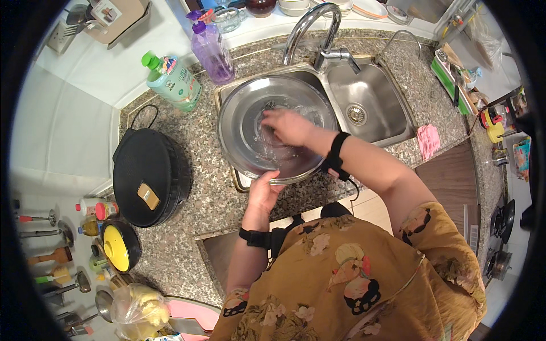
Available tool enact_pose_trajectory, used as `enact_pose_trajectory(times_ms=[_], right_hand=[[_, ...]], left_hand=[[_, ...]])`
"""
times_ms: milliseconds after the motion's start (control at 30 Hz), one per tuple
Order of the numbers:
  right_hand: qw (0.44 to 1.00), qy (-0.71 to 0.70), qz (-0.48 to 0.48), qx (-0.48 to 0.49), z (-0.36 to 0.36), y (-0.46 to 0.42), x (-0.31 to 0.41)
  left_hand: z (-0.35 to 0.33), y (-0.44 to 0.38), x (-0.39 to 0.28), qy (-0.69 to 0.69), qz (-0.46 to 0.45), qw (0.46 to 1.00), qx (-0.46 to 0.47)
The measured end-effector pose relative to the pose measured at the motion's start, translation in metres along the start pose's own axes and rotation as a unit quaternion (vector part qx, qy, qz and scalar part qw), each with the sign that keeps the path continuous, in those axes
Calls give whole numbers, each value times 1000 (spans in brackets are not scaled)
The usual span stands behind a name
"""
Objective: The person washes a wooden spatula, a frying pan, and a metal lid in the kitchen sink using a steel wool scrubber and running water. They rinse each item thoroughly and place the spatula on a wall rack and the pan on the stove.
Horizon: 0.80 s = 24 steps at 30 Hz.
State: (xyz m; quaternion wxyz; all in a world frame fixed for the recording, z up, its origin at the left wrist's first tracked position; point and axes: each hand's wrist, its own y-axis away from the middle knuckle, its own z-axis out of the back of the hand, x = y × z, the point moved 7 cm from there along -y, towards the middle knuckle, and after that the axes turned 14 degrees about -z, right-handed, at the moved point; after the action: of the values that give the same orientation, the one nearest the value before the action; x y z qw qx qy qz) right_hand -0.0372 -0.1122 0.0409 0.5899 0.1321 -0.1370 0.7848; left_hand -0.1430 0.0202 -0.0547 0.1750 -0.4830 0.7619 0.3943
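Note:
A wide, round stainless steel basin (237, 128) rests over the larger bowl of the double sink, tilted a little towards me. My left hand (263, 194) grips its near rim, thumb on the inside. Inside the basin, my right hand (290, 126) is over the middle of the bottom, fingers curled and blurred by motion. Wet streaks and small suds mark the metal around it. A small dark, wiry-looking patch (269, 104) shows just beyond the fingers. Whether the right fingers hold anything is hidden.
A chrome faucet (322, 55) arches behind the basin. Right of it lies the smaller sink bowl (367, 98), with a pink cloth (428, 140) nearby. Left stand a green-capped bottle (175, 83), a purple pump bottle (212, 55), a black round appliance (147, 174) and a yellow-lidded pot (117, 249).

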Motion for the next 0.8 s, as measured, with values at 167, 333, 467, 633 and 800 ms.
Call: enact_pose_trajectory(times_ms=[167,333,467,633,800], right_hand=[[979,-88,-94,-156,42,-24,-49],[985,-99,-134,-44,32,-24,-40],[983,-89,-145,-68,27,-31,-61],[980,-83,-166,-70,33,-31,-66],[986,-100,-124,-44,23,-25,-47]], left_hand=[[-16,5,-12,-8,-12,1000,2],[-15,10,-12,-27,-15,999,15],[-16,9,-7,-34,-14,999,19],[-11,13,-8,-41,-28,999,12],[-16,17,-15,-16,-25,1000,6]])
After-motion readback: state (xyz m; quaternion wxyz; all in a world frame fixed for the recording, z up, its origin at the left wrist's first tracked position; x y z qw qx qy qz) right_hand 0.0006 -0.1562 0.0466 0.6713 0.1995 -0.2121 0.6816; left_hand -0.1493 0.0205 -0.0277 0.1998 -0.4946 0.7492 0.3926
